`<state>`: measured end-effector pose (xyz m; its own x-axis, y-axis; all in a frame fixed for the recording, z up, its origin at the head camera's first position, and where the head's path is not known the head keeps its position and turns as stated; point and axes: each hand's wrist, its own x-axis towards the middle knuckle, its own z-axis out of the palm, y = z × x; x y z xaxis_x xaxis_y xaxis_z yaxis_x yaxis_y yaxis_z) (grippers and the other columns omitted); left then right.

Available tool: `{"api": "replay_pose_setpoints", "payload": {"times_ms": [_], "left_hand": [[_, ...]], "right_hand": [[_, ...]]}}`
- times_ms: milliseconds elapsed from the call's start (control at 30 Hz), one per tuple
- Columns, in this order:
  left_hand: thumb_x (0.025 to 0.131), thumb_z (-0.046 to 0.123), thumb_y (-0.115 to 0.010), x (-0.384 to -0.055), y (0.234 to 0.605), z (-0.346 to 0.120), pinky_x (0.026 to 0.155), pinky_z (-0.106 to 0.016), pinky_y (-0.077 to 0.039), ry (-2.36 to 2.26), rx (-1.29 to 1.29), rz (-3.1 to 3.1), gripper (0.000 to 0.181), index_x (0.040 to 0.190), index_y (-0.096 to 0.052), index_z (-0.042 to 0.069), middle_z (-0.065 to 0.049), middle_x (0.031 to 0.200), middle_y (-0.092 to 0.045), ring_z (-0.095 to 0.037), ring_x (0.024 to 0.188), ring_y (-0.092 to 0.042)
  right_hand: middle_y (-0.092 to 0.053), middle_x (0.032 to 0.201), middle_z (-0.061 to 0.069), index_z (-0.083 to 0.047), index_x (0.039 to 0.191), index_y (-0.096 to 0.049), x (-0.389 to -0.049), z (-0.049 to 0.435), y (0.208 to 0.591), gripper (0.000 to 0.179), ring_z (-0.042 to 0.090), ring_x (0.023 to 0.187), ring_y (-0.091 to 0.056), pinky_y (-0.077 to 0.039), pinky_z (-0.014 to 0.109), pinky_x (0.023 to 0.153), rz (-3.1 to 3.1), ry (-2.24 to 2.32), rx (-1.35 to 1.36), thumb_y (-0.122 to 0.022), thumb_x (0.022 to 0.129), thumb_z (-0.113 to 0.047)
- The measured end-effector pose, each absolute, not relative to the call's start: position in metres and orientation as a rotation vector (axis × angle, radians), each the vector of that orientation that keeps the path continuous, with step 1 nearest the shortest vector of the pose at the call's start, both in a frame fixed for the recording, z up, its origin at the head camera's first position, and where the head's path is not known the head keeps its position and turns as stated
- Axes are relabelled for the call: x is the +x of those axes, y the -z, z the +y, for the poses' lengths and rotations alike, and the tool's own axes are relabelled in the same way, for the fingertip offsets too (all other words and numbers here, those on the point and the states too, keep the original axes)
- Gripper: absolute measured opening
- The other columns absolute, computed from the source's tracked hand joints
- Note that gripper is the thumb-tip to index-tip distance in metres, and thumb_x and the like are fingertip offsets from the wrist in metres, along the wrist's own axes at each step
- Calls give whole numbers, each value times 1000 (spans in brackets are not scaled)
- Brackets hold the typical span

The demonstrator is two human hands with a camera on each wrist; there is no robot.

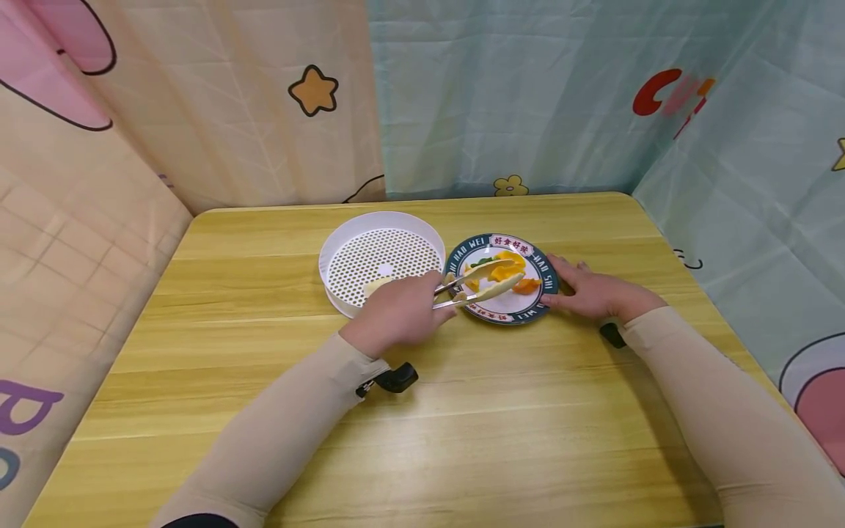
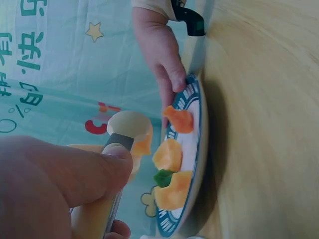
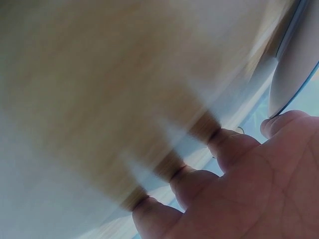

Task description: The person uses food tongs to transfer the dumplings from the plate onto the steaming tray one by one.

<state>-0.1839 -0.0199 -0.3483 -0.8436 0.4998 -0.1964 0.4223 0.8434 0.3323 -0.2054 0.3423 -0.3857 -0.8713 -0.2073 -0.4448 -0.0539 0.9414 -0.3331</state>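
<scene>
My left hand [image 1: 409, 312] grips a pair of metal tongs [image 1: 485, 285] with cream tips, thumb pressed on one arm. The tongs' spread tips hang over a round plate [image 1: 508, 318] with a dark lettered rim. Between and under them are yellow pieces of food [image 1: 508, 270]. An orange piece [image 2: 180, 119] and a green bit [image 2: 163, 178] also lie on the plate. At the plate's right edge my right hand [image 1: 597, 290] holds the rim, thumb over it and a finger behind. Its other fingers [image 3: 194, 186] rest close to the table in the right wrist view.
Left of the plate stands a white round basket [image 1: 330, 273] with a perforated bottom, close against the plate's rim. A pale rounded end shows over it, beside my left hand. Printed curtains [image 1: 528, 95] hang behind the wooden table [image 1: 396, 447] and along both sides.
</scene>
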Motion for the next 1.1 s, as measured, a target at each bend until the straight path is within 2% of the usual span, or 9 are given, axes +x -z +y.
{"api": "replay_pose_setpoints", "payload": {"times_ms": [133, 267, 367, 600, 967, 1100], "left_hand": [[102, 57, -61, -185, 339, -34, 61, -37, -46, -432, 665, 2766, 45, 121, -55, 16, -3, 88, -63, -22, 74, -59], [103, 56, -60, -191, 334, -56, 61, -37, -46, -430, 646, 2815, 45, 119, -55, 14, -4, 86, -63, -23, 72, -58], [103, 55, -59, -198, 331, -75, 64, -39, -47, -415, 603, 2842, 47, 121, -55, 11, -6, 88, -63, -25, 75, -60], [104, 55, -57, -214, 332, -117, 71, -41, -50, -348, 453, 2857, 62, 138, -50, 3, -11, 99, -66, -28, 84, -63], [104, 54, -55, -231, 343, -146, 79, -45, -51, -299, 348, 2824, 70, 143, -47, -3, -18, 114, -66, -32, 93, -62], [104, 54, -54, -233, 345, -148, 77, -44, -50, -295, 329, 2803, 69, 144, -47, -2, -17, 112, -66, -32, 93, -62]], "right_hand": [[-5, 175, 25, -18, 170, 4, -205, 342, 385, 113, 65, 153, 0, -15, 79, 118, 2606, 427, -183, -49, 94, -83], [-5, 175, 25, -18, 170, 4, -205, 341, 384, 113, 66, 153, 0, -15, 79, 118, 2605, 429, -185, -49, 94, -82], [-5, 175, 25, -17, 170, 4, -205, 341, 384, 113, 66, 153, 0, -15, 79, 118, 2606, 427, -187, -49, 94, -82], [-5, 175, 25, -18, 170, 5, -205, 343, 387, 114, 65, 154, 0, -16, 79, 118, 2612, 416, -198, -47, 93, -84], [-4, 176, 23, -18, 170, 4, -205, 343, 387, 113, 66, 153, 0, -15, 79, 118, 2615, 428, -201, -48, 94, -83], [-4, 176, 23, -18, 170, 4, -204, 342, 386, 112, 66, 153, 0, -15, 79, 118, 2614, 432, -198, -48, 94, -82]]}}
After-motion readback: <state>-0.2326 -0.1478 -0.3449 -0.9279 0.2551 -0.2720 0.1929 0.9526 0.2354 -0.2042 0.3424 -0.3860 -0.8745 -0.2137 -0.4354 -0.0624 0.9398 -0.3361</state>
